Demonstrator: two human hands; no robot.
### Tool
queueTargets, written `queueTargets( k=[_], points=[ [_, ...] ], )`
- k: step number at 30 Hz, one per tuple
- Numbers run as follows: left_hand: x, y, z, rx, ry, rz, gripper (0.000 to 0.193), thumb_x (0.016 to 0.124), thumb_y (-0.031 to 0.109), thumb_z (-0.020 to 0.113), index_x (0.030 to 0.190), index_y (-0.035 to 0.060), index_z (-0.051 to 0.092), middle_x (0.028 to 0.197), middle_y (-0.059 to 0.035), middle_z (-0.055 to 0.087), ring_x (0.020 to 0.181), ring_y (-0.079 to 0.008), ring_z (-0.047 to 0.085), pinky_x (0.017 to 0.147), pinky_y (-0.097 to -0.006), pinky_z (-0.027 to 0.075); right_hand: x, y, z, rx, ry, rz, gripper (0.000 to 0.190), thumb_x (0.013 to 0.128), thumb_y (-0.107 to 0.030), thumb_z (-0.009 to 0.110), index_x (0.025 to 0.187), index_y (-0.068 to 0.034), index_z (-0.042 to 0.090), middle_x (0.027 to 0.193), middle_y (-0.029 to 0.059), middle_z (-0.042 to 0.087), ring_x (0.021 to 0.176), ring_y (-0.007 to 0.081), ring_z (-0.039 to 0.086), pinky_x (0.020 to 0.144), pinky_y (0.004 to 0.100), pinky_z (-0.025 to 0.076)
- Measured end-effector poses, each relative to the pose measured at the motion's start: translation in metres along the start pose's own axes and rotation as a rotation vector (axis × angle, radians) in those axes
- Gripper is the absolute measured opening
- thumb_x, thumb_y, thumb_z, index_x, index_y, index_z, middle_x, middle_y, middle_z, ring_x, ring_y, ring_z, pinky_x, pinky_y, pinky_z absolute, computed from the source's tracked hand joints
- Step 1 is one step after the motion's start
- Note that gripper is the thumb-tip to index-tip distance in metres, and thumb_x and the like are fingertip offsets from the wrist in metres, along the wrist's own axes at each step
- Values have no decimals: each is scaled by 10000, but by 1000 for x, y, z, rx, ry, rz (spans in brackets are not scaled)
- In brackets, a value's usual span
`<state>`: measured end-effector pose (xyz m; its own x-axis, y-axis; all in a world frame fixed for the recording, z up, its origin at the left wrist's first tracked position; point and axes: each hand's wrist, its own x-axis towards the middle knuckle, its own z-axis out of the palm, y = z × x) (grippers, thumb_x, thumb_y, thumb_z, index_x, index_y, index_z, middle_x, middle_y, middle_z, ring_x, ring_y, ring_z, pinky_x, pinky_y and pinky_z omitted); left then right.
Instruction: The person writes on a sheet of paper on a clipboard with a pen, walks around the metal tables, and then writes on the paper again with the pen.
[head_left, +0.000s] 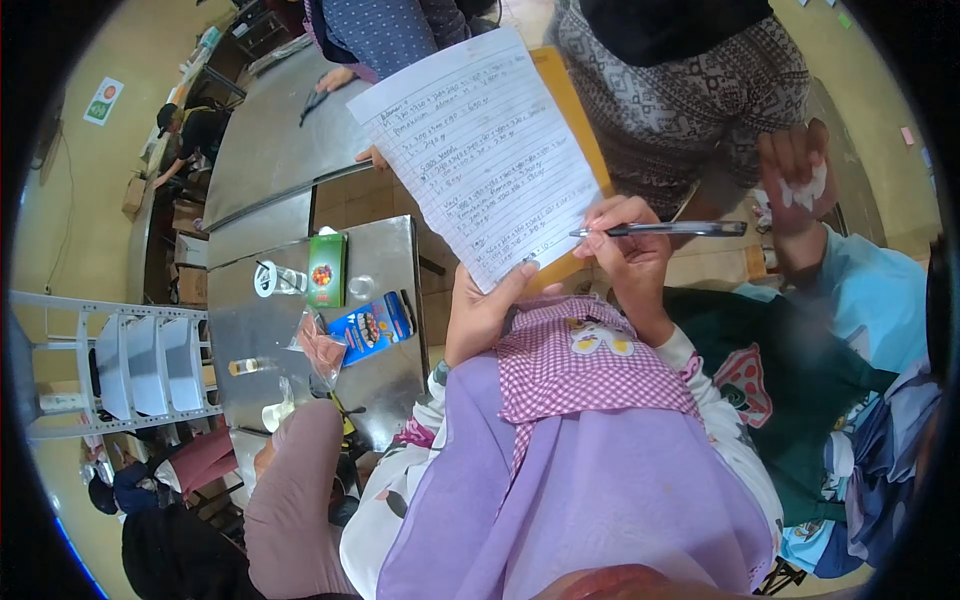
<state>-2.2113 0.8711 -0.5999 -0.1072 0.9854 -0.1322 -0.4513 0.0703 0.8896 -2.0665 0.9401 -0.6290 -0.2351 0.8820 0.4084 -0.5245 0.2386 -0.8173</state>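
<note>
My left hand (486, 313) grips the lower edge of a sheet of lined paper (480, 150) covered in handwriting, its thumb on the front. Behind the sheet lies a yellow folder or card (570, 97), partly hidden. In my right hand (630, 255) is a ballpoint pen (675, 229) with a clear barrel and a dark cap or end, its tip pointing left over the sheet's lower right part. Whether the tip touches the paper cannot be told. Below the hands, a pink checked apron (592, 375) covers my lap or chest.
On a metal table (247, 322) at left are a lidded cup (279, 279), a green box (327, 270), a blue box (371, 328), a plastic bag (321, 349) and a small jar (243, 367). Several people are close around; one at right holds white crumpled material (806, 187).
</note>
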Motion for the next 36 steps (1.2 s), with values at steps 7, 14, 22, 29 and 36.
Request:
queueTargets(
  k=[7,14,22,29,36],
  points=[
    [7,-16,-7,-7,4,17,412,746,-8,530,1121,-68,369,1040,-207,507,915,-289,551,677,-379,536,-2,8,-7,-59,1,-15,119,759,59,501,862,1,488,874,71,495,718,78,548,652,184,465],
    [8,-17,-5,5,0,24,422,747,1,536,1130,-54,367,1050,-207,502,933,-294,544,686,-384,536,-2,2,-9,-129,33,27,125,744,52,533,857,-1,532,869,72,518,738,82,558,646,178,468],
    [11,-23,-5,1,5,40,309,781,13,498,1073,-75,444,984,-177,546,832,-230,583,683,-334,540,1,9,-18,-243,-34,-34,137,726,50,558,846,-14,548,868,58,521,760,78,547,655,166,453],
    [19,-27,-6,0,24,-16,433,744,17,530,1148,-24,379,1055,-186,510,942,-280,543,695,-386,528,1,12,-21,-213,-33,20,134,730,48,542,846,-18,537,842,52,522,771,80,547,665,183,458],
    [20,-27,-3,-17,12,24,327,775,15,503,1086,-61,441,1005,-171,539,867,-235,571,693,-358,537,3,13,-21,-232,-25,-14,138,721,56,548,837,-16,530,835,57,515,792,88,543,669,184,458]
  ],
)
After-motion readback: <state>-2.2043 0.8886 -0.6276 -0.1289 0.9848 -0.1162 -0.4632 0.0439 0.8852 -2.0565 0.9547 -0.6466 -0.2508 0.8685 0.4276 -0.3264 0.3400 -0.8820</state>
